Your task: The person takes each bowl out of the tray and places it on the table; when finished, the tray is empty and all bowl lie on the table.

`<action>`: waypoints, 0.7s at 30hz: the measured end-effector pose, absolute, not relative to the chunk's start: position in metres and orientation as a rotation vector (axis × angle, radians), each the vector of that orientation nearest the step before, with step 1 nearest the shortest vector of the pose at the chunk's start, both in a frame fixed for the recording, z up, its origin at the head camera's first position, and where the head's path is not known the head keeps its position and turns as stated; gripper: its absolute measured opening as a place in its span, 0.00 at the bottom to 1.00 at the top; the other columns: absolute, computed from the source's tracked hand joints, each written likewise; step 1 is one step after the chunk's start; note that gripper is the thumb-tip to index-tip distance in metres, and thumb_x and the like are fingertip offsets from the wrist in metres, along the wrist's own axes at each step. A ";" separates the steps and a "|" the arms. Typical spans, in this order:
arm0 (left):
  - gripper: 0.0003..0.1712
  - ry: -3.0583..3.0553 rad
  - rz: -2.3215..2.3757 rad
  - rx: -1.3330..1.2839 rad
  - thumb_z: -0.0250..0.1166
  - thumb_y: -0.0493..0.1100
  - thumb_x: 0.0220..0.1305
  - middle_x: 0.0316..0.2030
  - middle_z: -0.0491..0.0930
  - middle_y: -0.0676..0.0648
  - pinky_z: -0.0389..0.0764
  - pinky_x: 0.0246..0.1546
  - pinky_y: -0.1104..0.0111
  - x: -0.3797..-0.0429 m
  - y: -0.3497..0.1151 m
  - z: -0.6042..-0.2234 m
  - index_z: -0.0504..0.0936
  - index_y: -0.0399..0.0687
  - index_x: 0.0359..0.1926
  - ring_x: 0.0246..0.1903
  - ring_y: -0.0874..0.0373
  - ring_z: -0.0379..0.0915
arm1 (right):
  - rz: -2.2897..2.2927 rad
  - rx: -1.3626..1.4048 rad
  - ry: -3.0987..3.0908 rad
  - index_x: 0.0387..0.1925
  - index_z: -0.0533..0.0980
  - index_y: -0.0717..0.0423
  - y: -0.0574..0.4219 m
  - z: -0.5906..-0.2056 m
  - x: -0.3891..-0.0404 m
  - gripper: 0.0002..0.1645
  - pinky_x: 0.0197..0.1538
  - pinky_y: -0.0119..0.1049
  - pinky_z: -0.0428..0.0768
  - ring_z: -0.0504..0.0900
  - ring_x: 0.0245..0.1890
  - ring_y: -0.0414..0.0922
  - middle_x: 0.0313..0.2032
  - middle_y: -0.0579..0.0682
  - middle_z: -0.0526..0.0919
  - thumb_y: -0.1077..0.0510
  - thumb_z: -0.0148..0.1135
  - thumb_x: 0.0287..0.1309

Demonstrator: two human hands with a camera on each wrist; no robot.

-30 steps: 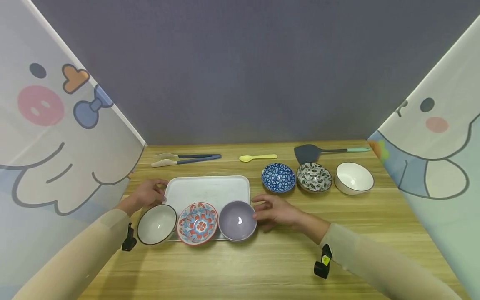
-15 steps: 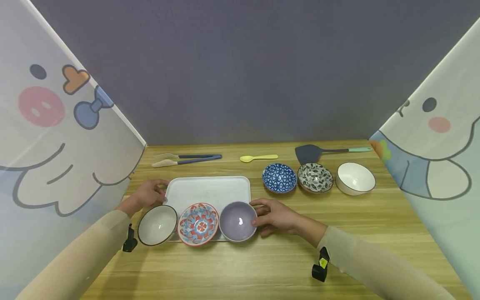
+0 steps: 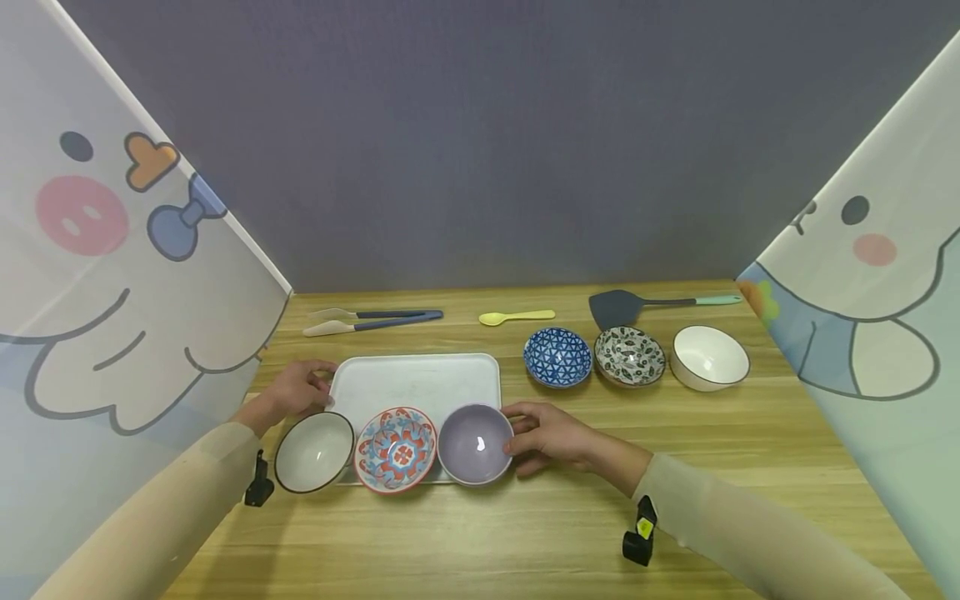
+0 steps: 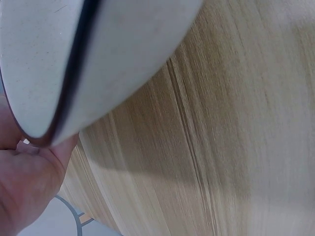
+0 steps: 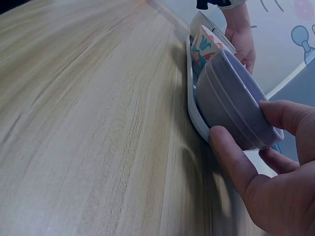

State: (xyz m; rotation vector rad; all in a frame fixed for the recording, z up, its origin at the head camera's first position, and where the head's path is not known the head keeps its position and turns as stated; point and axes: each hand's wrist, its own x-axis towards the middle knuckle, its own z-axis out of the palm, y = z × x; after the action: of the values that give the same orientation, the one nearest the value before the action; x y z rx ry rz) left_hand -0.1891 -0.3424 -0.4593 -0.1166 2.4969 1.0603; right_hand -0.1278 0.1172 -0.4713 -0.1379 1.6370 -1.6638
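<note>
A white rectangular tray (image 3: 416,379) lies on the wooden table. Along its near side stand a white bowl with a dark rim (image 3: 313,452), a red-and-blue patterned bowl (image 3: 395,450) and a purple bowl (image 3: 475,446). My left hand (image 3: 296,390) holds the tray's left edge; in the left wrist view the white bowl partly hides its fingers. At the right end, my right hand (image 3: 551,437) grips the tray's edge, its thumb against the purple bowl's rim. The right wrist view shows a fingertip (image 5: 219,133) at the tray rim below that bowl.
Right of the tray are a blue patterned bowl (image 3: 557,357), a leaf-patterned bowl (image 3: 630,356) and a white bowl (image 3: 709,358). Behind lie tongs (image 3: 375,320), a yellow spoon (image 3: 517,317) and a spatula (image 3: 618,307). Printed side walls and a grey back panel (image 3: 480,167) enclose the table.
My right hand has moved slightly in, its fingers drawing closer to the purple bowl and the tray's right edge. The left hand, tray and bowls look still.
</note>
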 end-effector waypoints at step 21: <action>0.37 2.510 1.055 -0.132 0.70 0.27 0.60 0.39 0.77 0.39 0.83 0.30 0.64 -0.189 -0.343 -0.461 0.68 0.31 0.70 0.35 0.52 0.74 | -1.685 -0.083 1.640 0.72 0.65 0.65 0.113 -0.470 -0.127 0.43 0.44 0.52 0.87 0.87 0.40 0.53 0.56 0.67 0.78 0.69 0.67 0.54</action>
State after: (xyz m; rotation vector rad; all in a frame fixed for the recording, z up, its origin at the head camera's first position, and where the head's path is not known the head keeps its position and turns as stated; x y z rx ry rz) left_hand -0.1889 -0.3425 -0.4612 -0.1317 2.5097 1.0547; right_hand -0.1271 0.1132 -0.4698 -0.0831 1.6395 -1.6847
